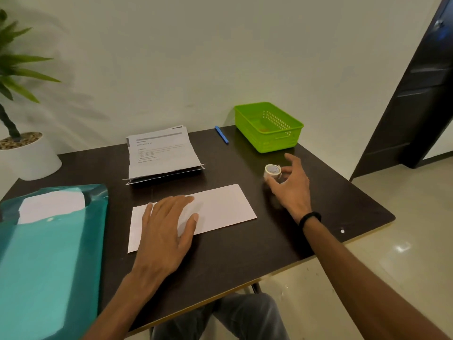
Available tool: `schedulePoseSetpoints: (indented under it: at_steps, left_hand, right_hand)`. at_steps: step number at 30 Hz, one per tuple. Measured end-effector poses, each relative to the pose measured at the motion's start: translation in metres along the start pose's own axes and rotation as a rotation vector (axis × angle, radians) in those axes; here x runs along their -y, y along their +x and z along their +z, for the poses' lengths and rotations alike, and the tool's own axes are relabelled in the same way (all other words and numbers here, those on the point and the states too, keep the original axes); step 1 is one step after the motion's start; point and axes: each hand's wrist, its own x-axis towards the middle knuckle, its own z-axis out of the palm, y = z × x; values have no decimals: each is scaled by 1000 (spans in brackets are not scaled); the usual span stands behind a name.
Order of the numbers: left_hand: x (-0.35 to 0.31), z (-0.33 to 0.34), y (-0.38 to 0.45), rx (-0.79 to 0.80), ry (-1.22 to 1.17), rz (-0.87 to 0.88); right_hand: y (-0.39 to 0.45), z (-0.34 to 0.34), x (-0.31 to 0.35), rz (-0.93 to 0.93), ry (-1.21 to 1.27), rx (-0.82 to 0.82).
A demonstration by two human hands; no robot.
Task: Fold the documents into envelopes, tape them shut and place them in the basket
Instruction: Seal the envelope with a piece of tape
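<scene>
A white envelope lies flat in the middle of the dark table. My left hand presses on its left half with straight fingers. Right of the envelope, my right hand pinches a small roll of tape between thumb and fingers, at or just above the tabletop. A stack of printed documents, creased across the lower part, lies behind the envelope. A green plastic basket stands at the table's back right corner, and I see no envelope inside it.
A blue pen lies left of the basket. A teal plastic pouch with white envelopes in it covers the table's left side. A potted plant stands at the far left. The table edge runs close on the right.
</scene>
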Motion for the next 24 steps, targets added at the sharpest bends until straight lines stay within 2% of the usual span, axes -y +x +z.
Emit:
schedulePoseSetpoints:
  at_steps: [7,10,13,15,20,24]
  left_hand:
    - [-34,0,27,-99,-465,-97]
    - [-27,-3,25,-122,-730,-170]
    - [-18,-4,25,-128,-862,-262]
    - [-14,-4,26,-118,-895,-282]
    - [-13,-10,27,-111,-1071,-363]
    - [-11,-10,28,-61,-1085,-359]
  right_hand:
    - [-70,50,70,-454,204,54]
    - [-95,70,87,-665,151,138]
    - [-103,77,88,-810,44,172]
    - [-103,77,85,-801,44,203]
    - [-104,73,82,-632,173,238]
    - [-104,73,81,-602,204,263]
